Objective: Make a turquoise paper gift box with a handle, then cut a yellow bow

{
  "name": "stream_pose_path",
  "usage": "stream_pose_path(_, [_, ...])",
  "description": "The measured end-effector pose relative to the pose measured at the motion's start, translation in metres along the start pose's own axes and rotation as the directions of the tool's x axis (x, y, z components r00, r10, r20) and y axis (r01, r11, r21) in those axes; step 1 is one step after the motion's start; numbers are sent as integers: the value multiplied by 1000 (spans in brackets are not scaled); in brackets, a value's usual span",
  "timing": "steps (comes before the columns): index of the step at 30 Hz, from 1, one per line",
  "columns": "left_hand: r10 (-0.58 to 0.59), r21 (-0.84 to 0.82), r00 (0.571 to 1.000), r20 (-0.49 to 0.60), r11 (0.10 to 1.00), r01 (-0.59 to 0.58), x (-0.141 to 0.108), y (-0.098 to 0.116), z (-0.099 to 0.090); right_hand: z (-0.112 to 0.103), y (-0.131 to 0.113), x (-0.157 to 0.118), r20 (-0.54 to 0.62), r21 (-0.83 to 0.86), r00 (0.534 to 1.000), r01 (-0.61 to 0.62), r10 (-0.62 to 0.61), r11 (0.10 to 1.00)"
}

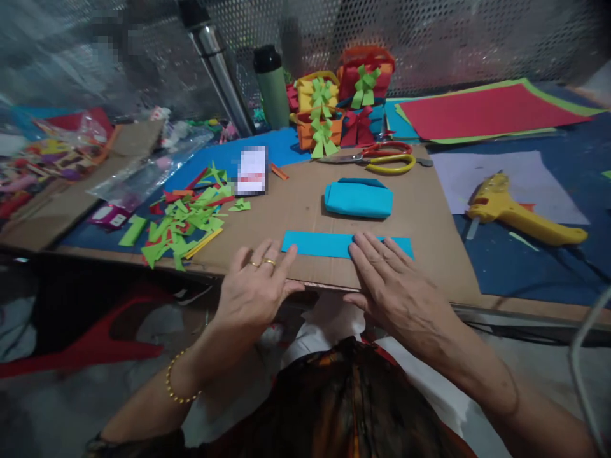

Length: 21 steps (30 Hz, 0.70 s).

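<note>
A flat blue paper strip (319, 244) lies along the near part of the brown cardboard sheet (305, 191). My right hand (391, 273) rests on the strip's right half, its fingers stretched out and flat. At the strip's left end is my left hand (258, 273), with fingers spread and the index finger close to the strip's edge; whether it touches the strip I cannot tell. Just beyond the strip sits a folded blue paper box (358, 200). Neither hand grips anything.
Scissors (391, 158) with red and yellow handles lie behind the box. Green and red paper scraps (186, 219) are heaped at left. A yellow glue gun (520, 210) lies at right near coloured sheets (491, 111). Small paper bags with bows (322, 95) and a steel flask (222, 70) stand behind.
</note>
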<state>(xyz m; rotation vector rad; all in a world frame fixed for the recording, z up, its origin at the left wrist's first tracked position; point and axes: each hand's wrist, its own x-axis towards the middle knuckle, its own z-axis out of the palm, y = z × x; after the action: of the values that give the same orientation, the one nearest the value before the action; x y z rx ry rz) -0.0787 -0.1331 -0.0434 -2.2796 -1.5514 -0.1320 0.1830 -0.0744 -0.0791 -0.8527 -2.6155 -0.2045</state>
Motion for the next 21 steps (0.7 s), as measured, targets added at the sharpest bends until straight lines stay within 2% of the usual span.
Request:
stream_pose_path(4, [-65, 49, 998, 10, 997, 64, -7, -6, -8, 1, -3, 1, -35, 12, 999, -29, 29, 1000])
stream_pose_path(7, [-80, 18, 993, -90, 997, 82, 6, 5, -6, 4, -6, 3, -63, -7, 998, -25, 25, 1000])
stream_pose_path(11, [124, -92, 965, -232, 985, -149, 23, 29, -1, 2, -6, 3, -55, -30, 998, -9, 7, 1000])
stream_pose_path(12, [134, -110, 961, -244, 980, -165, 25, 35, -3, 0, -6, 3, -48, -29, 999, -7, 6, 1000])
stream_pose_path(15, [35, -104, 958, -283, 992, -67, 27, 45, -12, -2, -6, 2, -42, -17, 999, -9, 9, 1000])
stream_pose_path(16, [34, -91, 955, -294, 994, -63, 28, 46, -12, -1, -6, 2, -50, -8, 999, -11, 11, 1000])
stream_pose_path(17, [70, -86, 952, -299, 991, -100, 29, 47, -11, 0, -7, 2, -60, 2, 998, -10, 10, 1000])
stream_pose_path(20, [280, -175, 933, -224, 931, -321, 35, 47, 7, 6, -9, 2, -77, 17, 997, -18, 19, 1000])
stream_pose_path(21, [283, -201, 943, -174, 927, -316, 37, 46, 15, 9, -10, 2, -78, 12, 997, -22, 23, 1000])
